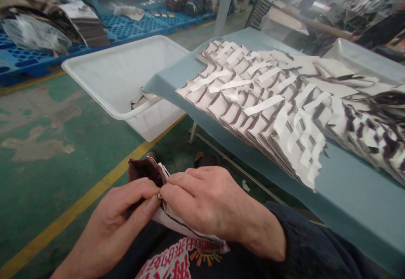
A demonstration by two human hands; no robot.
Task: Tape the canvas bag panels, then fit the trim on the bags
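Close to my body, both hands pinch a piece of fabric with a pale side and a dark brown side. My left hand grips its edge between thumb and forefinger. Right against those fingertips, my right hand is closed over the same edge, fingers curled. The dark side stands up behind the left fingers, and the pale side hangs below with a dark line along it. What lies under the right palm is hidden.
To the right, a table with a blue-grey cover bears overlapping pale pieces with white strips. A white tub stands beyond its left corner with some pieces inside. Blue pallets with piled goods lie behind. A yellow line crosses the green floor.
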